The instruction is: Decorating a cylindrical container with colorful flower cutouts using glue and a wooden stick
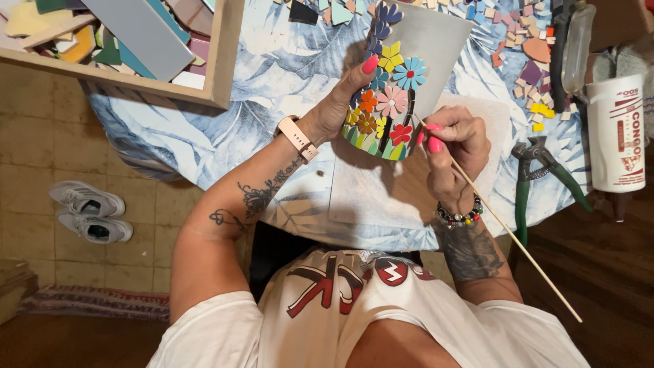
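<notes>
The scene is lit warmly and evenly from overhead. Soft shadows are cast beneath the left hand [340,102] and the mosaic pot [398,82] onto the table [272,75]. The floor [41,136] is left dimmer. Focus is held sharp; slight wide-angle bending is seen at the edges.

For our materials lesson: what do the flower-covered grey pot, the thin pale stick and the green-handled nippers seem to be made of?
Flower-covered grey pot: probably matte clay or cement, with glossy, likely ceramic or glass flower pieces.
Thin pale stick: apparently bare wood, straw-coloured.
Green-handled nippers: dull dark metal head, handles seemingly plastic-coated.
</notes>
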